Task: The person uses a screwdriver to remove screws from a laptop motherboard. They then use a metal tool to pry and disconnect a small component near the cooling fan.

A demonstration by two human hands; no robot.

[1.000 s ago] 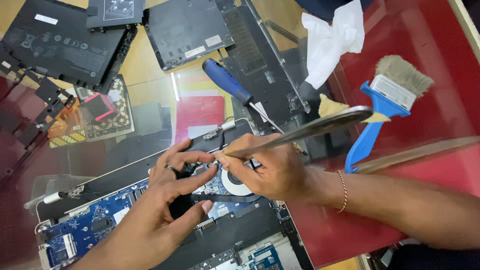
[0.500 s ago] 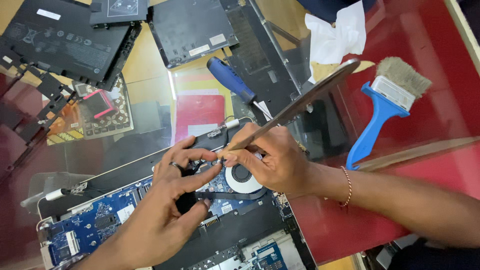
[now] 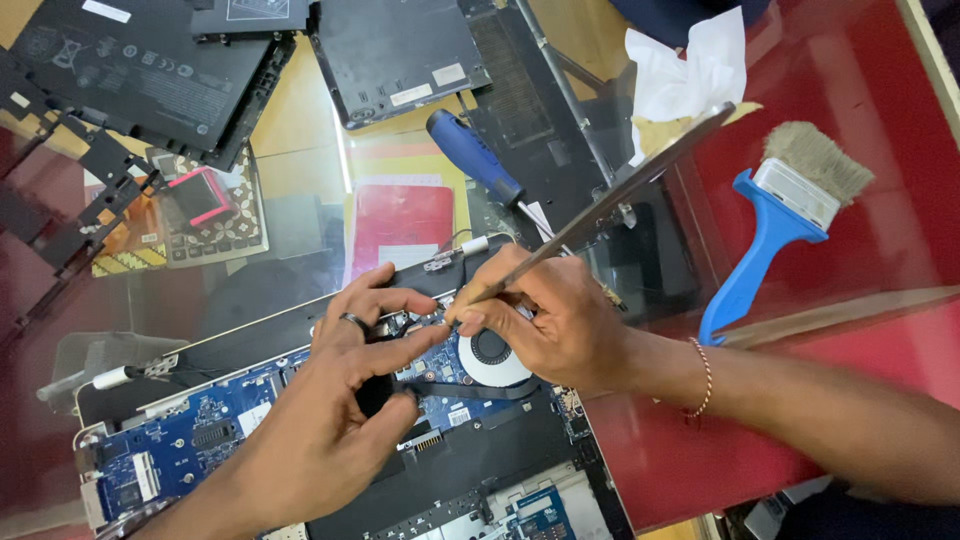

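- Laptop [image 3: 200, 440], opened with its blue circuit board exposed, lies at the lower left of the glass table [image 3: 850, 60]; both hands work over its middle.
- Battery pack [image 3: 140, 70], black and flat, sits at 11 o'clock from the laptop, with a small pink-edged part [image 3: 200, 195] on a patterned card below it.
- Left hand [image 3: 330, 420], ring on one finger, rests on the board with fingers spread and slightly curled, the fingertips pressing beside the fan; it grips nothing that can be seen.
- Fan [image 3: 492, 355], round and white-rimmed, lies between the two hands, partly covered by the right one.
- Right hand [image 3: 560, 320], closed in a pinch around a long metal tool [image 3: 620, 195], holds the tip down at the fan's 10 o'clock edge; the shaft slants up toward 2 o'clock.
- Screwdriver [image 3: 475, 158], blue-handled, lies at 12 o'clock from the fan, untouched.
- White tissue [image 3: 690, 70] is crumpled at 1 o'clock.
- Paintbrush [image 3: 785, 225], blue-handled, lies at 3 o'clock from the tool, well apart from the hands.
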